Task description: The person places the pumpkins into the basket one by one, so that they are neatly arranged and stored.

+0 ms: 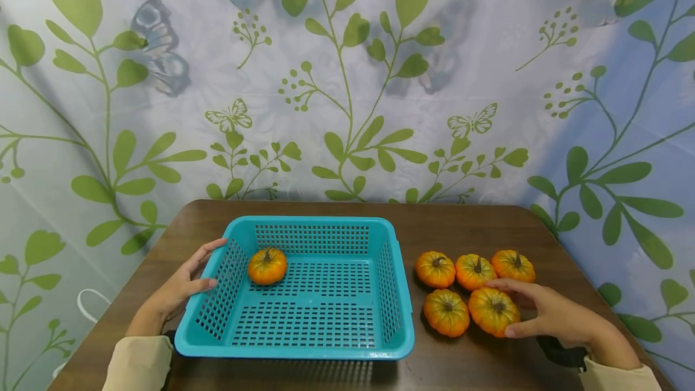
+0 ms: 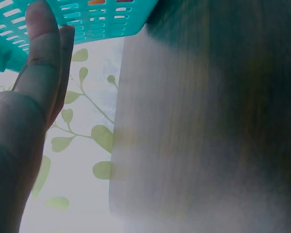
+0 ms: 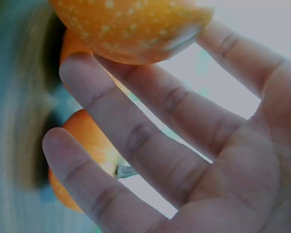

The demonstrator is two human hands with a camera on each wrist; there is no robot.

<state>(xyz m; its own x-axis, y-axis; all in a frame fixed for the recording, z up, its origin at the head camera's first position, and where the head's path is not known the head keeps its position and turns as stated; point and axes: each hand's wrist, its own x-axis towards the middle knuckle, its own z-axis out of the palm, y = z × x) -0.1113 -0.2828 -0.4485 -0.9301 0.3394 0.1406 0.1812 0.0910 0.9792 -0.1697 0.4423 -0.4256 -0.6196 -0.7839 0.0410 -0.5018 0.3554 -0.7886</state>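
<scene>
A turquoise plastic basket [image 1: 295,352] stands on the table with one small orange pumpkin [image 1: 268,267] inside, near its left wall. My left hand [image 1: 181,285] lies against the basket's left side, fingers extended along the outer wall and rim; the left wrist view shows those fingers nearly straight. To the right of the basket several small pumpkins sit close together. My right hand [image 1: 554,312] holds the front right pumpkin [image 1: 493,312] between thumb and forefinger. In the right wrist view the other fingers [image 3: 136,136] stretch out beside it, with more pumpkins [image 3: 87,141] behind them.
Left of the held pumpkin is another pumpkin [image 1: 446,313], and behind it a row of three: left [image 1: 435,270], middle [image 1: 473,271] and right [image 1: 513,265]. The brown wooden table [image 1: 461,222] ends at a leaf-patterned curtain [image 1: 369,95]. A white cable [image 1: 81,306] hangs at left.
</scene>
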